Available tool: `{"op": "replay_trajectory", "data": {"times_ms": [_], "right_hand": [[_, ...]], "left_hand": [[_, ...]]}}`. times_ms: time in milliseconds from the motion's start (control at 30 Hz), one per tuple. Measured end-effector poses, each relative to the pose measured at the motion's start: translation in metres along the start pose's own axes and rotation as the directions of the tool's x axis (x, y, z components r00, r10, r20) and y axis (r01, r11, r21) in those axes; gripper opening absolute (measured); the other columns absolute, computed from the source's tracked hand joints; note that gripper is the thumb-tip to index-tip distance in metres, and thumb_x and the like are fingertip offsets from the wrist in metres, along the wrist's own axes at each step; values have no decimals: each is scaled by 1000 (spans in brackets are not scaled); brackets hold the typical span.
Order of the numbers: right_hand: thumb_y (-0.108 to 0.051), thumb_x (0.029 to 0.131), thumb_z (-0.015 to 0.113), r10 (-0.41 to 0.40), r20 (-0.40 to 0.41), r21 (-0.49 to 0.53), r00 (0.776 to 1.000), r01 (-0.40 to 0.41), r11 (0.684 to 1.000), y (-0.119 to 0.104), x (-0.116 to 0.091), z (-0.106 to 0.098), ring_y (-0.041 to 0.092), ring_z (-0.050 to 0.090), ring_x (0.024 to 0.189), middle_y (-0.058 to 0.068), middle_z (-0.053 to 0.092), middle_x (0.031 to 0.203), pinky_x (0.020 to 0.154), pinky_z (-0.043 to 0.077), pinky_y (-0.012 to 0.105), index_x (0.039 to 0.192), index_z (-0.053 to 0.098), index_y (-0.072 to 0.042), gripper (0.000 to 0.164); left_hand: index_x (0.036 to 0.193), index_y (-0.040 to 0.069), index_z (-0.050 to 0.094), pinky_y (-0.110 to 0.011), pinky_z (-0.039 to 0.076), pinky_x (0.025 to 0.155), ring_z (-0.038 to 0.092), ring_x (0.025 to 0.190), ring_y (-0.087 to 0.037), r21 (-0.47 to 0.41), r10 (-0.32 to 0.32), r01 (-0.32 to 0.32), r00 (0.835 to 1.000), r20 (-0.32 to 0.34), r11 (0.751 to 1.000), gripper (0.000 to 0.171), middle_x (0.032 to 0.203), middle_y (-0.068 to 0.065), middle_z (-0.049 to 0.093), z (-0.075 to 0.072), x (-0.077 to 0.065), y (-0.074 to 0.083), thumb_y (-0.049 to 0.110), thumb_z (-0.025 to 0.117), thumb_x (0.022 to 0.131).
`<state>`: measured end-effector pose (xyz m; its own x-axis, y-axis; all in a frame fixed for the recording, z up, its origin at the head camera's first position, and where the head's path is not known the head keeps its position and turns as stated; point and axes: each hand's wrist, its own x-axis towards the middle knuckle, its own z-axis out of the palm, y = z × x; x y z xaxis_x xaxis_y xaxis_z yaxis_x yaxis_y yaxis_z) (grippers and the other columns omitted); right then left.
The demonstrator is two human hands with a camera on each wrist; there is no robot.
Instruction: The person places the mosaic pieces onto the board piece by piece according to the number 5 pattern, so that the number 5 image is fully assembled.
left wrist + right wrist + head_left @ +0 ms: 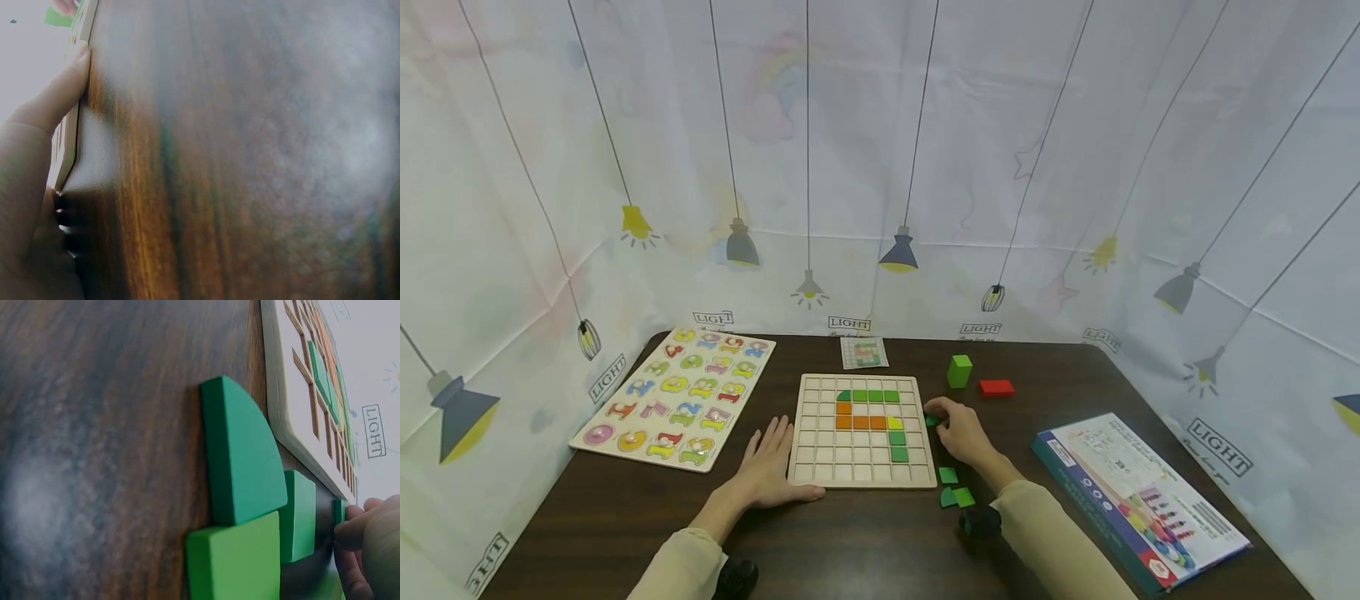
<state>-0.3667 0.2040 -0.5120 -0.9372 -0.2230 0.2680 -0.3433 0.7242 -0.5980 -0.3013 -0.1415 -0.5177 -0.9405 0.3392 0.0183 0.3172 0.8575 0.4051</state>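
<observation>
A wooden grid board (831, 477) lies on the table, with green, orange and yellow blocks set in some of its squares. My left hand (767, 467) rests along the board's left side with fingers spread, the thumb at the near left corner. In the left wrist view, the thumb (65, 84) lies against the board's edge. Beside the board's right edge, my right hand (961, 432) pinches a dark green block (931, 420), partly covered by the fingers. Nearer to me lie a green square block (947, 475), a dark green quarter-round block (253, 456) and a light green block (244, 559).
A number puzzle board (658, 400) lies at the left. Behind the grid board is a small pattern card (864, 353). An upright green block (958, 372) and a red block (996, 387) sit at the back right. A box (1142, 492) lies at the right.
</observation>
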Motion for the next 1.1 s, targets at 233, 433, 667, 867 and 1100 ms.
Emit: {"op": "replay_trajectory", "data": {"times_ms": [233, 433, 667, 867, 1100], "right_hand": [[16, 77, 63, -19, -50, -57, 999, 16, 998, 0, -4, -3, 26, 62, 84, 14, 66, 97, 72, 52, 41, 104, 65, 1, 31], [-1, 78, 75, 18, -60, -101, 998, -24, 995, 2, -5, -5, 20, 56, 72, 8, 61, 82, 65, 48, 37, 100, 65, 1, 25], [0, 78, 75, 21, -44, -76, 999, -24, 997, 1, -7, -3, 21, 59, 81, 9, 63, 96, 71, 50, 38, 108, 64, -1, 31], [6, 78, 70, -40, -14, -24, 999, 40, 999, -1, -10, -3, 20, 59, 78, 14, 64, 108, 67, 51, 35, 115, 61, 1, 38], [4, 77, 70, -68, 10, 7, 998, 68, 998, 2, -13, -6, 13, 52, 68, 10, 65, 105, 58, 45, 29, 112, 63, -2, 37]], "left_hand": [[148, -6, 16, -54, 6, 111, 6, 142, -36, 7, 7, -7, 1000, 0, 1000, 120, 154, -23, 13, 1, 1, -1, 71, 65, 70], [148, -6, 16, -54, 6, 111, 6, 142, -36, 15, 3, -3, 1000, -3, 1000, 121, 154, -23, 13, 1, 1, -2, 72, 64, 70], [148, -6, 17, -54, 6, 111, 7, 142, -36, -4, 0, 1, 1000, 5, 1000, 119, 153, -24, 14, 0, -1, 2, 69, 66, 70], [148, -7, 16, -55, 7, 110, 7, 142, -37, -15, 0, 0, 1000, 11, 1000, 119, 153, -25, 14, -1, -2, 2, 69, 66, 70], [148, -6, 16, -54, 6, 110, 6, 142, -37, -4, 2, -2, 1000, 7, 1000, 120, 153, -24, 13, 1, 0, 0, 70, 66, 70]]}}
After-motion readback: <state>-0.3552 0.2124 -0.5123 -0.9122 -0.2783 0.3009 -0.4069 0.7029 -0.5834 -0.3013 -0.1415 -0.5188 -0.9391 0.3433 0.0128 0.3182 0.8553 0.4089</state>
